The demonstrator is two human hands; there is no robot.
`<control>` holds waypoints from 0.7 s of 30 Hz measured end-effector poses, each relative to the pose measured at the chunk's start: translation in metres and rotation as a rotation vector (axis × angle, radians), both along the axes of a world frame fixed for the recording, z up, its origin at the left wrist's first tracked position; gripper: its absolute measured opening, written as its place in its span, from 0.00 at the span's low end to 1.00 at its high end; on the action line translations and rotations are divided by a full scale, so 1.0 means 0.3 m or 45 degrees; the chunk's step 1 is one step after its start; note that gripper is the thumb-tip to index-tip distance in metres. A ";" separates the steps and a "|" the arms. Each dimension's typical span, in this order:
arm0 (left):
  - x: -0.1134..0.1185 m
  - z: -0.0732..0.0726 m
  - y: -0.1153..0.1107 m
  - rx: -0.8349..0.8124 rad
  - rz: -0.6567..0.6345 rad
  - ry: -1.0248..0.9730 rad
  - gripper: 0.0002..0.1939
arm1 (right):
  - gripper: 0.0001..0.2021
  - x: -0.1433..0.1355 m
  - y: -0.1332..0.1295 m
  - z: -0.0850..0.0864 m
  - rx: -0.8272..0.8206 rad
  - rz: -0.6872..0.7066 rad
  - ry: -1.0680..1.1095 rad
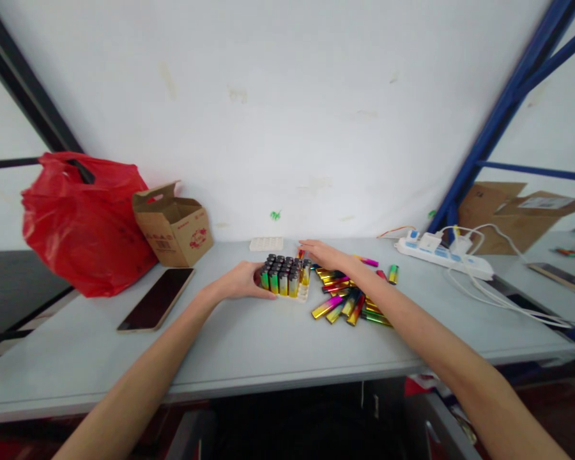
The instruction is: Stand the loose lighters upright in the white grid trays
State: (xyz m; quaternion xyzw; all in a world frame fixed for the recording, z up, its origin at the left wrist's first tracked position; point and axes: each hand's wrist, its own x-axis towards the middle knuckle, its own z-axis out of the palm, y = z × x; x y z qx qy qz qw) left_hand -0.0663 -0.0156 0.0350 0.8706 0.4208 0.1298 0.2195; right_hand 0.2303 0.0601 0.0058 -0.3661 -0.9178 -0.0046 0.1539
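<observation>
Upright lighters [282, 281] with black tops and shiny green, silver and gold bodies stand in rows in a white slotted tray [303, 294]. My left hand [243, 280] wraps round the left side of this block, thumb at the front and fingers hidden behind. At the tray's back right corner, my right hand [324, 254] has its fingers on a red-orange lighter [300, 253], which they partly cover. A loose pile of colourful metallic lighters [349, 300] lies right of the tray, partly under my right forearm. One green and yellow lighter [393, 275] lies apart from it.
Behind the block, a second white tray [267, 244] lies by the wall. To the left are a phone [157, 299], an open cardboard box [182, 233] and a red plastic bag [89, 223]. A power strip [443, 257] with white cables lies at right, beside a blue metal frame [496, 121].
</observation>
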 end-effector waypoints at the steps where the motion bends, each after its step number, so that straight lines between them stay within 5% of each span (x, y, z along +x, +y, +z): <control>1: 0.000 0.000 -0.001 -0.006 -0.005 -0.007 0.34 | 0.18 -0.004 0.005 0.011 -0.013 0.008 -0.047; 5: 0.000 -0.002 0.000 0.000 0.007 0.006 0.34 | 0.10 0.018 -0.015 0.061 0.055 -0.113 -0.339; 10: -0.002 -0.007 0.007 -0.002 0.028 0.026 0.34 | 0.12 0.099 -0.050 0.060 0.032 -0.277 -0.454; 14: -0.003 -0.006 0.003 -0.046 0.041 -0.009 0.35 | 0.13 0.148 -0.057 0.064 -0.021 -0.387 -0.177; 21: 0.012 -0.002 -0.012 -0.030 0.039 -0.055 0.34 | 0.16 0.167 -0.129 0.180 -0.117 -0.402 0.652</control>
